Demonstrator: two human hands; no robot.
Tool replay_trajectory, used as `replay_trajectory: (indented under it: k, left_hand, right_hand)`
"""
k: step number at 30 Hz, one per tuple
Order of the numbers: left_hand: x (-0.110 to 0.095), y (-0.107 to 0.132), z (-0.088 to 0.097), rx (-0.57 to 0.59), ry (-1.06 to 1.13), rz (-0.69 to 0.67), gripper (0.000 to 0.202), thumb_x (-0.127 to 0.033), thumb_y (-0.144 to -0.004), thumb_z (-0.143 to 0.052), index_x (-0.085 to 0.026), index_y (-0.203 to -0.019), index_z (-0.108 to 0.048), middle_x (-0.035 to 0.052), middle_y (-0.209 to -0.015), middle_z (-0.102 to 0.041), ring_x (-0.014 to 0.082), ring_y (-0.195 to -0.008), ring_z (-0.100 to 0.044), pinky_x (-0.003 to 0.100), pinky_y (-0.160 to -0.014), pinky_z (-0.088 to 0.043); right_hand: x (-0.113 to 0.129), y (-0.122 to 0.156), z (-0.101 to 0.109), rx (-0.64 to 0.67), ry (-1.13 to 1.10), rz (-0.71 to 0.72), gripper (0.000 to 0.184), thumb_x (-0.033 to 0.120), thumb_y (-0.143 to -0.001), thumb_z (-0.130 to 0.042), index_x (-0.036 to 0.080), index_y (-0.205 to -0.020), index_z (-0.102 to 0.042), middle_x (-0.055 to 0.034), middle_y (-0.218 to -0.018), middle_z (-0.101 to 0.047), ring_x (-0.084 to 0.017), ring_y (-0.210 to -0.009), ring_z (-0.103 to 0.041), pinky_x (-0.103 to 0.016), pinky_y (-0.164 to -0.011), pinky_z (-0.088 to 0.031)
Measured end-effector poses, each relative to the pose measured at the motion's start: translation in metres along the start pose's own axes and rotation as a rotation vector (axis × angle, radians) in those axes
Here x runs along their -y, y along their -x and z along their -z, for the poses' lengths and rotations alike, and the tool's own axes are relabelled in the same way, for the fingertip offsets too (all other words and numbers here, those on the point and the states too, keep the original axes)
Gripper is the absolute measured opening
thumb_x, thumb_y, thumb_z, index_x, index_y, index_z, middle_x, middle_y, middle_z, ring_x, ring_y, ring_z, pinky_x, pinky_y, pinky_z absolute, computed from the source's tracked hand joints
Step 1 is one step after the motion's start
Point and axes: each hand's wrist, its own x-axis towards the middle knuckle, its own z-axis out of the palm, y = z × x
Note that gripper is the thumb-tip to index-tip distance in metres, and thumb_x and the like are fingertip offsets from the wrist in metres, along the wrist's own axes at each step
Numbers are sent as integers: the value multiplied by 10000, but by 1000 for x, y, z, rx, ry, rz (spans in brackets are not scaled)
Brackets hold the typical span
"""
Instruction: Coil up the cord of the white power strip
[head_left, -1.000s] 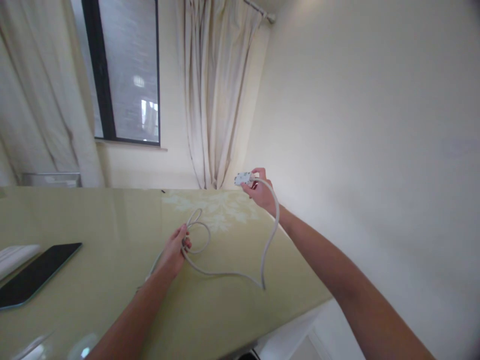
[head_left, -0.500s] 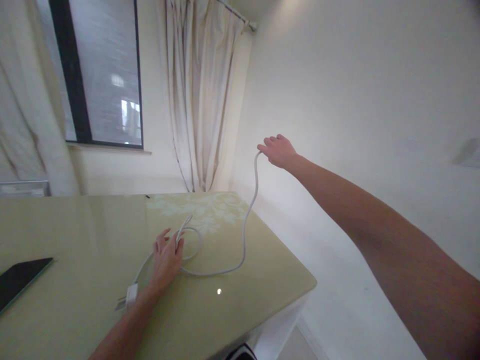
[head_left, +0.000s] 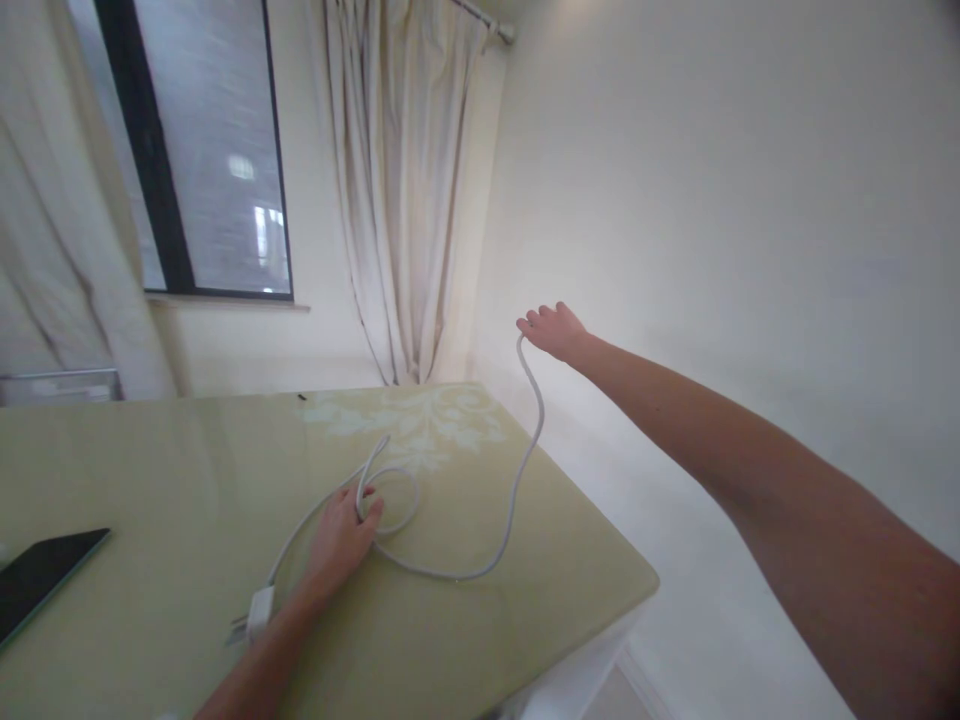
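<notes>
A white power cable [head_left: 517, 480] runs across the pale green table [head_left: 187, 500]. My left hand [head_left: 339, 535] rests on the table with its fingers closed on a small loop of the cable. The cable's white plug [head_left: 257, 610] lies on the table beside my left wrist. My right hand [head_left: 551, 330] is stretched out to the right, off the table's edge and close to the white wall. It grips the cable's far end, and what is on that end is hidden in the hand. Between the hands the cable hangs in a loose curve.
A dark tablet [head_left: 41, 575] lies at the table's left edge. Cream curtains [head_left: 397, 190] and a dark-framed window [head_left: 202, 150] stand behind the table. The white wall [head_left: 712, 200] fills the right side. The table's right corner [head_left: 645, 585] drops to the floor.
My right hand lifted the cable's end from over the table out toward the wall, then dropped a little. My left hand settled onto the loop on the table.
</notes>
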Motion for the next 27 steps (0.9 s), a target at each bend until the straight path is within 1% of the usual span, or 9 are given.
replay_trajectory:
  k: [2,4,8,11,14,17,20,23,27]
  left_hand:
    - [-3,3,1,18,22,25,118,-332,-769,-708,-230,-828,-711,116,-913,-738,328,-947,-664,404,-920,-441]
    - [-7,7,0,56,54,52,87,-318,-771,-722,-237,-745,-703,99,-800,-726,306,-829,-659,363,-821,-427]
    - [-14,11,-1,92,75,88,237,-377,-849,-682,-251,-648,-680,69,-613,-661,271,-640,-610,309,-664,-351]
    - [-19,12,-2,101,71,95,258,-403,-884,-653,-253,-677,-685,75,-620,-673,272,-649,-625,304,-657,-344]
    - [-24,12,-1,121,54,101,236,-407,-917,-617,-240,-765,-687,71,-660,-688,263,-688,-646,308,-684,-366]
    - [-26,12,-1,157,58,116,252,-425,-948,-563,-216,-890,-691,49,-659,-681,243,-679,-657,307,-684,-396]
    - [-29,13,-2,222,119,137,391,-536,-961,-496,-199,-950,-694,38,-668,-688,220,-588,-649,305,-614,-432]
    - [-33,12,-2,287,262,139,534,-662,-918,-467,-186,-899,-708,75,-762,-735,218,-578,-672,320,-581,-490]
    - [-40,10,1,334,410,109,530,-704,-840,-565,-203,-759,-718,91,-802,-769,248,-758,-740,358,-746,-567]
  right_hand:
    - [17,-1,-12,80,-40,53,364,73,-1035,-351,107,-1313,-584,-217,-1227,-680,-298,-1154,-642,-393,-860,-431]
    - [39,2,-27,148,-79,148,344,65,-1012,-423,117,-1309,-587,-198,-1207,-701,-276,-1133,-674,-348,-822,-452]
    - [94,16,-59,198,-143,294,286,88,-1017,-475,145,-1240,-645,-162,-1147,-739,-243,-1074,-717,-311,-765,-471]
    - [134,30,-79,216,-190,371,266,99,-1031,-467,148,-1173,-686,-150,-1091,-754,-234,-1053,-727,-301,-746,-484]
    - [163,40,-96,209,-230,415,271,117,-1039,-459,153,-1166,-695,-154,-1100,-749,-238,-1069,-718,-304,-757,-502]
    - [181,43,-110,201,-265,421,292,124,-1046,-435,163,-1192,-685,-166,-1130,-734,-251,-1086,-706,-322,-773,-523]
    - [191,39,-122,207,-301,406,306,122,-1047,-420,175,-1211,-674,-171,-1164,-717,-263,-1110,-693,-350,-805,-538]
    - [201,34,-130,233,-341,389,308,127,-1047,-432,210,-1226,-668,-153,-1174,-714,-254,-1115,-692,-358,-837,-547]
    - [209,31,-134,275,-401,339,306,116,-1029,-472,227,-1231,-673,-160,-1239,-691,-260,-1158,-682,-360,-852,-559]
